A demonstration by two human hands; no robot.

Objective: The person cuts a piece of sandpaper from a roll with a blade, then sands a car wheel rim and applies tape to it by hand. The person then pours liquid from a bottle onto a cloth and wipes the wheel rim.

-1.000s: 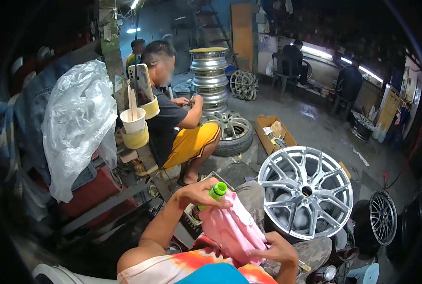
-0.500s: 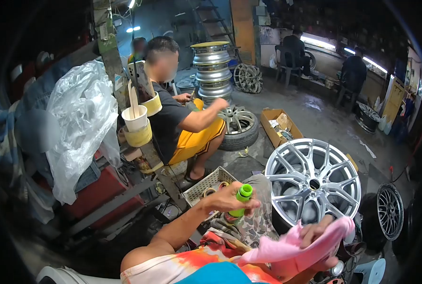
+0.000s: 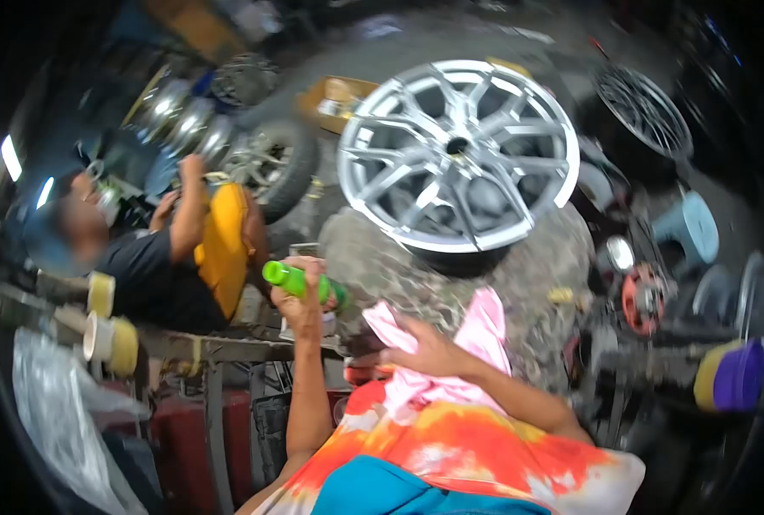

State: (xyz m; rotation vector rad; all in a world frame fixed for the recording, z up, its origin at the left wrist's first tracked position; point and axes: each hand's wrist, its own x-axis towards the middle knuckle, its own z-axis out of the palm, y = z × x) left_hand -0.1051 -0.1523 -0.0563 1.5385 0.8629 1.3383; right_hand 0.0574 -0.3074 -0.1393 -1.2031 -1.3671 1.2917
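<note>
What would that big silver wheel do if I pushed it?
The silver wheel would probably feel stiff and heavy, since its spokes look like metal. Lying face up, it might slide rather than roll, but its round rim could roll if stood on edge.

A wheel-repair workshop is shown. A silver multi-spoke alloy wheel [image 3: 459,154] is seen at one o'clock, a dark mesh-spoke rim [image 3: 643,110] at two, and metallic rims [image 3: 188,125] are lined up at ten, with a tyred wheel [image 3: 299,174] beside them on the grimy grey floor [image 3: 450,33].
</note>
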